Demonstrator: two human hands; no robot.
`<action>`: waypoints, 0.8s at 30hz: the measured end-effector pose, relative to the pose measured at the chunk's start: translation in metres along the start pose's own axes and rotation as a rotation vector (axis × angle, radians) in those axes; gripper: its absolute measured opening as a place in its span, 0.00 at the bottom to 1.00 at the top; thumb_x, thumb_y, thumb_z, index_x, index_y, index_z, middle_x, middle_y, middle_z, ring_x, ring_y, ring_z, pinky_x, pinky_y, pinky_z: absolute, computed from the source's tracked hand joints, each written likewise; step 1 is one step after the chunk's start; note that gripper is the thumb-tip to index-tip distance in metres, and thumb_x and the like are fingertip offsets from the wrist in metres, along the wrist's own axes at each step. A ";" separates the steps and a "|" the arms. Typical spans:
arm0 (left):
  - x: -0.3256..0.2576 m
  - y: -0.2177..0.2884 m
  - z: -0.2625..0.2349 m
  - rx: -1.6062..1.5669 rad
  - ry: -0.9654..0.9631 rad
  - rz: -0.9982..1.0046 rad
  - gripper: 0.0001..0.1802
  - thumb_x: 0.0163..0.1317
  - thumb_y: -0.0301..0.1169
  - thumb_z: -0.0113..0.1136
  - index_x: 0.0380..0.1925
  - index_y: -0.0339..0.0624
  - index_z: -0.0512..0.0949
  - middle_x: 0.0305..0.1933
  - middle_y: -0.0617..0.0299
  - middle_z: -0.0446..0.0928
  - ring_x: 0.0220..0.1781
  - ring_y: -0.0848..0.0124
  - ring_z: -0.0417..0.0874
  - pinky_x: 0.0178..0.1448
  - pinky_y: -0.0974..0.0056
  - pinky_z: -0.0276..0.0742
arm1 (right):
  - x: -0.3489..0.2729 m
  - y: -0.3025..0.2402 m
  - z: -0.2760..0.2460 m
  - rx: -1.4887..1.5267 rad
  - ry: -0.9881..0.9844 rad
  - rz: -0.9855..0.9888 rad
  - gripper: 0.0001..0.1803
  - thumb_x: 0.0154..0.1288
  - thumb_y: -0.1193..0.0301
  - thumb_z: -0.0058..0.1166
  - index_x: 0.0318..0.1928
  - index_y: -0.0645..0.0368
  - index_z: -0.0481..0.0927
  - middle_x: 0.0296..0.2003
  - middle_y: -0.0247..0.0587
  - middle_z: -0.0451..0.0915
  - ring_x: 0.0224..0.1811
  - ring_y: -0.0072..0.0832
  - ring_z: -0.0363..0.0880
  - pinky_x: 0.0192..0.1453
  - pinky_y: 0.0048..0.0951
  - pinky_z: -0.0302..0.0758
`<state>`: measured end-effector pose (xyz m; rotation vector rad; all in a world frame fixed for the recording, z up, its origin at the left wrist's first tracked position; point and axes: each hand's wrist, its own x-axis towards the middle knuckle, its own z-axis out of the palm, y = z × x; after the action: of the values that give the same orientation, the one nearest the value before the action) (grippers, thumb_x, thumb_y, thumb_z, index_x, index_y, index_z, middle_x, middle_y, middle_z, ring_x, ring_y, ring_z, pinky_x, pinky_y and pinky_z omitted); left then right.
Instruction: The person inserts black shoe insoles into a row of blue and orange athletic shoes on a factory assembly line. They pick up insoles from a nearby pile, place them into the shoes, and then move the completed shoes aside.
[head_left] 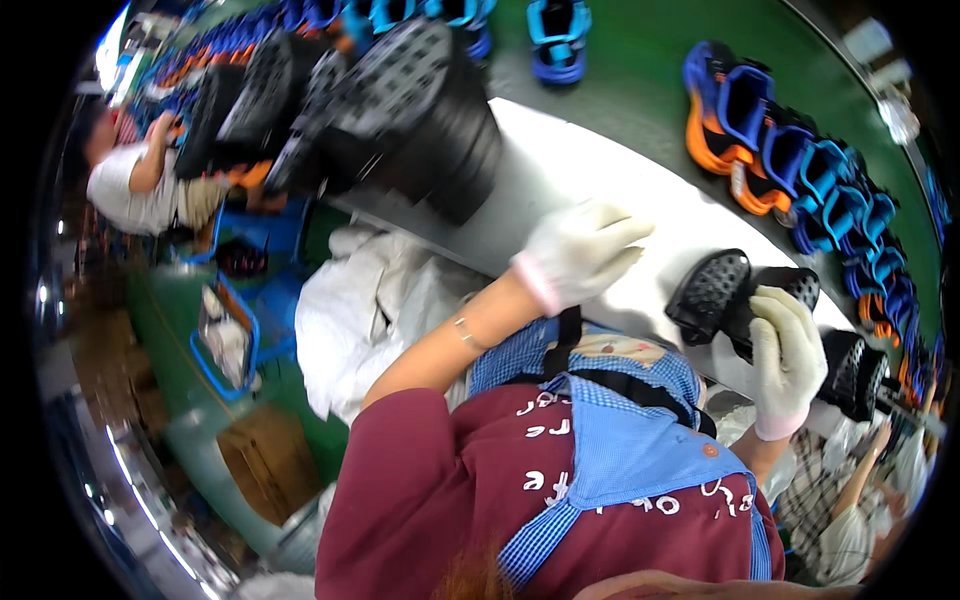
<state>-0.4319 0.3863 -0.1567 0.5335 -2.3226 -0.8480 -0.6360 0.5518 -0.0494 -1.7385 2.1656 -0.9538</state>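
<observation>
My left hand (585, 253), in a white glove, hovers over the white tabletop (620, 180) with its fingers stretched out and nothing visible in them. To the right, my right hand (788, 355), also gloved, has its fingers closed on the near edge of a black shoe-shaped piece (790, 285) with a dimpled face. Beside that piece, on its left, a similar black dimpled piece (712, 290) stands tilted. Glove and pieces overlap, so the exact grip is partly hidden. Another black piece (850, 375) sits just past my right hand.
A tall stack of black dimpled pieces (400, 100) fills the table's left end. Beyond, blue and orange shoes (740, 120) line a green surface (630, 60). White sacks (370, 300), blue crates (275, 310) and a cardboard box (265, 460) are at left; a person (140, 185) sits far left, others lower right.
</observation>
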 end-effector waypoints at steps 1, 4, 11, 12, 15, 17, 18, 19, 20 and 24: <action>-0.040 -0.003 -0.017 0.085 0.102 -0.085 0.14 0.58 0.30 0.64 0.44 0.43 0.82 0.41 0.56 0.81 0.41 0.59 0.82 0.47 0.58 0.79 | 0.002 -0.009 0.013 -0.007 -0.058 -0.029 0.10 0.53 0.84 0.59 0.39 0.67 0.82 0.41 0.50 0.83 0.43 0.40 0.82 0.52 0.32 0.76; -0.170 -0.026 -0.055 0.359 0.293 -0.386 0.10 0.59 0.30 0.62 0.41 0.45 0.82 0.39 0.57 0.82 0.39 0.59 0.82 0.45 0.57 0.79 | 0.003 -0.024 0.044 0.013 -0.220 -0.086 0.09 0.55 0.81 0.59 0.38 0.66 0.82 0.41 0.49 0.83 0.43 0.40 0.82 0.51 0.33 0.76; -0.441 -0.071 -0.069 0.416 0.224 -1.663 0.21 0.61 0.46 0.57 0.45 0.41 0.81 0.50 0.45 0.81 0.52 0.50 0.81 0.56 0.52 0.76 | 0.007 -0.042 0.110 -0.061 -0.485 -0.210 0.07 0.60 0.77 0.58 0.38 0.65 0.83 0.40 0.47 0.83 0.41 0.42 0.82 0.48 0.35 0.77; -0.456 -0.077 -0.054 0.405 0.229 -1.668 0.21 0.61 0.46 0.57 0.45 0.41 0.81 0.50 0.45 0.81 0.52 0.50 0.81 0.56 0.52 0.76 | 0.007 -0.039 0.118 -0.069 -0.491 -0.216 0.07 0.60 0.77 0.58 0.38 0.65 0.83 0.40 0.47 0.83 0.41 0.42 0.82 0.48 0.35 0.77; -0.459 -0.081 -0.020 0.676 0.159 -1.672 0.26 0.63 0.53 0.52 0.44 0.41 0.82 0.45 0.46 0.82 0.48 0.46 0.82 0.55 0.49 0.75 | 0.011 -0.037 0.136 -0.102 -0.569 -0.283 0.07 0.59 0.73 0.60 0.36 0.63 0.83 0.38 0.47 0.83 0.40 0.44 0.82 0.47 0.37 0.77; -0.429 -0.074 -0.024 0.437 0.014 -1.618 0.24 0.65 0.52 0.50 0.43 0.44 0.82 0.40 0.45 0.83 0.46 0.45 0.82 0.52 0.47 0.75 | 0.014 -0.042 0.145 -0.100 -0.604 -0.329 0.07 0.58 0.73 0.61 0.36 0.63 0.83 0.38 0.47 0.83 0.40 0.44 0.82 0.47 0.37 0.77; -0.405 -0.066 -0.034 0.305 -0.174 -1.507 0.22 0.66 0.50 0.49 0.43 0.46 0.83 0.38 0.45 0.82 0.45 0.45 0.82 0.50 0.46 0.75 | 0.017 -0.046 0.148 -0.086 -0.635 -0.370 0.07 0.58 0.72 0.61 0.35 0.62 0.83 0.38 0.47 0.83 0.40 0.44 0.82 0.46 0.38 0.77; -0.380 -0.056 -0.040 0.297 -0.167 -1.510 0.22 0.66 0.50 0.49 0.43 0.46 0.83 0.38 0.45 0.82 0.45 0.45 0.82 0.50 0.46 0.75 | 0.021 -0.052 0.155 -0.073 -0.659 -0.473 0.07 0.57 0.71 0.62 0.35 0.61 0.83 0.37 0.45 0.83 0.38 0.42 0.82 0.46 0.37 0.77; -0.353 -0.042 -0.045 0.242 -0.283 -1.443 0.21 0.66 0.49 0.50 0.42 0.47 0.83 0.38 0.45 0.82 0.44 0.46 0.82 0.49 0.46 0.75 | 0.023 -0.057 0.167 -0.075 -0.667 -0.474 0.07 0.57 0.71 0.62 0.35 0.61 0.83 0.37 0.45 0.83 0.38 0.42 0.82 0.46 0.37 0.77; -0.295 0.006 -0.043 -0.428 -0.140 -1.200 0.23 0.68 0.48 0.46 0.39 0.42 0.84 0.40 0.44 0.82 0.44 0.47 0.83 0.49 0.50 0.76 | 0.019 -0.114 0.222 0.027 -0.912 -0.872 0.17 0.53 0.71 0.62 0.46 0.55 0.80 0.51 0.38 0.79 0.47 0.36 0.80 0.52 0.35 0.77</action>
<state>-0.1870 0.5324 -0.2438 1.7410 -1.6644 -1.8713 -0.4330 0.4444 -0.1480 -2.4535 0.8194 -0.1638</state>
